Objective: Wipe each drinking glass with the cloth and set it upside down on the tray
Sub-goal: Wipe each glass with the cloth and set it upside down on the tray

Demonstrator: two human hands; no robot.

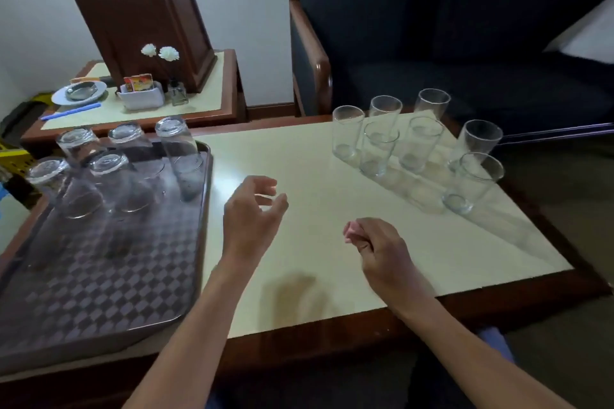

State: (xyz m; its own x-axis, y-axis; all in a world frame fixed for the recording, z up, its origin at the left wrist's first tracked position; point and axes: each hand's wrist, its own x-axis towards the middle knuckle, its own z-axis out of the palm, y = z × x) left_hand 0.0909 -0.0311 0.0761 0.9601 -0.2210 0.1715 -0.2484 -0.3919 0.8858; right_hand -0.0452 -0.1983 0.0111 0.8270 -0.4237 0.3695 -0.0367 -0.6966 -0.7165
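The right hand (pixel 377 251) clutches a bunched pink cloth (pixel 349 233); the left hand (pixel 252 209) hovers empty, fingers loosely spread, over the table (pixel 315 159). Farther off, five inverted glasses (pixel 181 159) stand on the tray (pixel 99 292) at left, seven upright glasses (pixel 420 143) at far right.

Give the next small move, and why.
Probably reach the left hand to the nearest upright glass. That hand is open and holds nothing, while the right hand grips the pink cloth. Five inverted glasses stand on the tray; seven upright ones wait on the table.
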